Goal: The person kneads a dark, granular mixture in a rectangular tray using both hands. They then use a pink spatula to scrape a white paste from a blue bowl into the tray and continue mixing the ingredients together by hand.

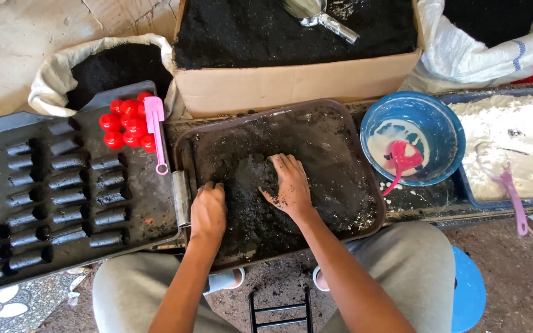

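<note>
A dark brown tray (365,203) lies in front of me with a mound of black powdery paste (251,185) on it. My right hand (288,185) presses flat on the mound, fingers spread and smeared black. My left hand (208,209) rests on the tray's left part, fingers curled down at the edge of the black mass, beside a short metal tube (181,198) at the tray's left rim. Whether the left hand grips any paste is hidden.
A black board (149,197) at left carries rows of black cylinders (69,197), red balls (124,123) and a pink spoon (155,129). Behind stand a cardboard box of black powder (291,80) with a metal scoop (319,17), sacks, a blue bowl (439,129), and a tray of white powder (513,142).
</note>
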